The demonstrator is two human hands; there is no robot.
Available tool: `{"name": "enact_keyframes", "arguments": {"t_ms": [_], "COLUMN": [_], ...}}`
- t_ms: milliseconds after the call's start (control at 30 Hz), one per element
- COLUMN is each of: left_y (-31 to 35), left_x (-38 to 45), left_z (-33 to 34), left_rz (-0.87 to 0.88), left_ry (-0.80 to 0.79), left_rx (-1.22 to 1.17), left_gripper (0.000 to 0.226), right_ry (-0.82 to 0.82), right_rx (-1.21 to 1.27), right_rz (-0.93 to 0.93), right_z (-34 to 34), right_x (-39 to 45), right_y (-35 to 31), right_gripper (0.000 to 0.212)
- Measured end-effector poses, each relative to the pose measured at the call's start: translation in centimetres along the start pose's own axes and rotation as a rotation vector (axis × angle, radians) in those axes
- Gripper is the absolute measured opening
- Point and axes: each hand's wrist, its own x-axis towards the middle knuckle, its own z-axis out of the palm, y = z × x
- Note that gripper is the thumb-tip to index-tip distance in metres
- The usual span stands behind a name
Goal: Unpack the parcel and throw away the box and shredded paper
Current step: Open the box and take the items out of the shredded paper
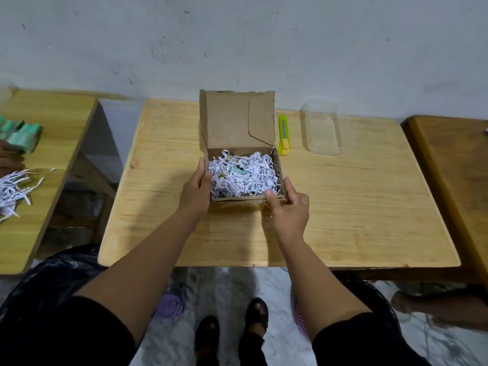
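A small brown cardboard box (237, 120) stands in the middle of the wooden table (343, 207) with its lid flipped up toward the wall. White shredded paper (241, 177) fills it, and something green and dark shows through the shreds near the middle. My left hand (196, 190) grips the box's left wall. My right hand (289, 207) holds the front right corner, thumb over the rim and touching the paper.
A yellow-green utility knife (284, 134) lies just right of the box, a clear plastic container (322, 128) beyond it. A black bin bag (50, 286) sits at lower left. The left table holds shredded paper (13, 191) and green tape rolls (22, 136). Another table (449, 167) adjoins at right.
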Motion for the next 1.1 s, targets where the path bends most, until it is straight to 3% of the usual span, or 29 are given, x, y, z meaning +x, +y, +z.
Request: {"name": "enact_keyframes", "arguments": {"t_ms": [367,500,633,733,867,1100], "left_y": [0.8,2.5,4.0,4.3,4.9,5.4], "left_x": [0.9,0.3,-0.2,-0.1,0.0,1.7], "left_z": [-1.1,-2.0,-2.4,-2.4,-1.4,0.3], "left_rz": [0.067,0.140,0.276,0.366,0.440,0.371], "left_ry": [-0.071,-0.089,-0.066,-0.140,-0.210,-0.306], "left_rx": [0.259,0.587,0.680,0.775,0.856,0.956], "left_gripper": [0.051,0.057,0.053,0.060,0.074,0.089], "right_ry": [-0.073,-0.216,-0.396,-0.480,-0.568,-0.697], "right_rx": [-0.185,-0.400,-0.720,-0.833,-0.898,-0.802], "right_rz": [-0.067,-0.187,-0.347,-0.419,-0.494,-0.511], "right_z": [-1.5,-2.7,-3.1,-2.7,-2.0,-0.6], "right_x": [0.7,2.4,4.3,5.1,5.3,6.3], "right_y": [-1.2,-2.6,-4.8,-6.4,-7.7,-6.9], "right_gripper": [0.057,0.060,0.063,0.070,0.075,0.086]}}
